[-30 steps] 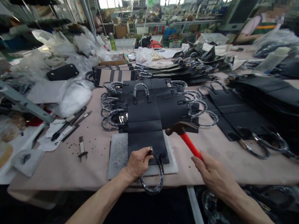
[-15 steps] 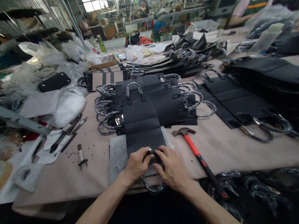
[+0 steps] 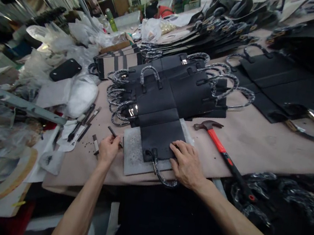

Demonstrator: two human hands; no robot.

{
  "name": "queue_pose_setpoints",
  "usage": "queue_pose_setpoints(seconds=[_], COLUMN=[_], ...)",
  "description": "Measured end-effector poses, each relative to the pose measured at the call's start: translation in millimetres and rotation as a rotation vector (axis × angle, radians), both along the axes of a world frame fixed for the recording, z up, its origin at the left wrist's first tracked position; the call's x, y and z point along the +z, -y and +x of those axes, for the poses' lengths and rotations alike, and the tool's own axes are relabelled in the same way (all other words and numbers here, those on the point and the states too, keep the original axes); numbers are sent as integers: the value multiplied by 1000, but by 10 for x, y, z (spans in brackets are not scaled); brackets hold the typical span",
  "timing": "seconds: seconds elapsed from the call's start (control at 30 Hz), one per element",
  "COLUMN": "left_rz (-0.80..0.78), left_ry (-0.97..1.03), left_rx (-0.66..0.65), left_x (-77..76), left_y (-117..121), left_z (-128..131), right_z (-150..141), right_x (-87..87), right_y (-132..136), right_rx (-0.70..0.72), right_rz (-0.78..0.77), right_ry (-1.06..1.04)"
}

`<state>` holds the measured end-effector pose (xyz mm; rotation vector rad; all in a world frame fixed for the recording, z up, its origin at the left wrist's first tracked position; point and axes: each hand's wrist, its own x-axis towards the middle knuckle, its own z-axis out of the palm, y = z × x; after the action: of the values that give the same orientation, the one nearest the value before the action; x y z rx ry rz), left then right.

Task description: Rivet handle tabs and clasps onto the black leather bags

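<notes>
While the right hand [image 3: 187,162] rests on the near right part of the black panel [image 3: 160,140] in the head view, its fingers are loosely bent and grip nothing that shows; the touch probably keeps the panel from sliding. The panel's near end lies flat on the slab [image 3: 132,151], likely for a hard backing, and its 1 wrapped handle [image 3: 162,177] hangs past the slab's near edge, perhaps to let the panel sit level. Left of the slab, the left hand [image 3: 109,149] is closed in a pinch on a thin dark rod [image 3: 111,131], with 1 pale-handled tool [image 3: 95,142] just beside it. The hammer [image 3: 215,138] lies on the table [image 3: 251,145], apart from both hands, its grip pointing toward the person, seemingly for easy pickup.
</notes>
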<state>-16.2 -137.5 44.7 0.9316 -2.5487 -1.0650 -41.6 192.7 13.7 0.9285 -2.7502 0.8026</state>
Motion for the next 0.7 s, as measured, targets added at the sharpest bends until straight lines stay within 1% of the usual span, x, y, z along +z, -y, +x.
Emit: queue_pose_setpoints(seconds=[0.07, 0.13, 0.23, 0.4, 0.5, 0.7], left_rz=[-171, -295, -400, -459, -454, -441], left_ry=[170, 318, 453, 551, 583, 553], left_rx=[-32, -51, -50, -67, -83, -15], left_x=[6, 8, 10, 51, 89, 136], left_y=[136, 187, 182, 147, 141, 222], left_z=[159, 253, 283, 228, 220, 239], right_z=[14, 30, 54, 58, 37, 0], right_x=[-28, -43, -42, -54, -97, -192], right_y=[26, 61, 121, 129, 87, 76], right_rx=[-7, -11, 0, 35, 54, 64], right_rz=[-2, 1, 4, -2, -15, -11], right_ry=[-16, -26, -35, -46, -70, -130])
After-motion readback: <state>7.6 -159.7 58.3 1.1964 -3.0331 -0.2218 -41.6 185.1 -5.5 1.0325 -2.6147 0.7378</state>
